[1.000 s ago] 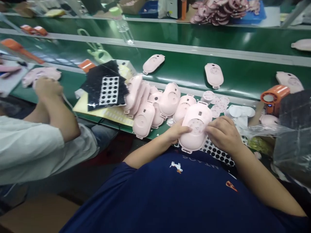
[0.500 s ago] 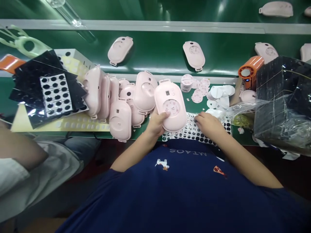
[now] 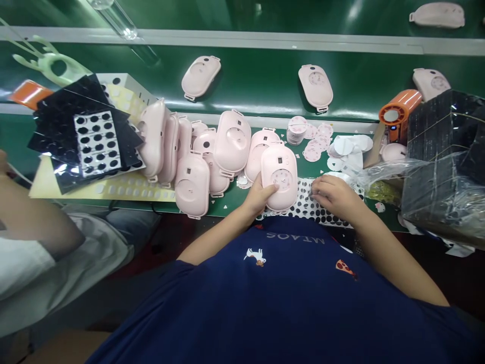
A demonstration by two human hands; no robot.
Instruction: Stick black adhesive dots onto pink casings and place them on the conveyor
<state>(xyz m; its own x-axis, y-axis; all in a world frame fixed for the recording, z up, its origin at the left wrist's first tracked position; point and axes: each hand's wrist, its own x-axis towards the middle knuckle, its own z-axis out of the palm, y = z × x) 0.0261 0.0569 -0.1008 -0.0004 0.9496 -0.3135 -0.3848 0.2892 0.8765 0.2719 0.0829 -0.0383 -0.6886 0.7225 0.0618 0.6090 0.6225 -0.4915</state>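
Note:
My left hand (image 3: 259, 198) grips a pink oval plastic casing (image 3: 284, 196), its thumb lying on the front face. This casing has a small dark square window near the top and a round flower-patterned label in its middle. To its right, my right hand (image 3: 335, 194) is closed in a pinch over a white sheet of black dot stickers (image 3: 303, 205). A small dark piece, seemingly one dot sticker, shows at its fingertips. Another pink casing (image 3: 257, 151) lies just behind the held one, partly covered by it.
Several pink casings (image 3: 192, 187) crowd the bench on the left, beside stacked black sheets (image 3: 56, 121). Round patterned labels (image 3: 316, 147) and white backing discs (image 3: 350, 151) lie behind my right hand. An orange fan (image 3: 401, 114) and wrapped black stacks (image 3: 435, 151) stand right. Other casings sit on the green belt (image 3: 246, 81).
The held casing has moved right and lower, closer to the dot sheet, uncovering another casing behind it. My right hand stays pinched at the sheet. The whole view has shifted slightly.

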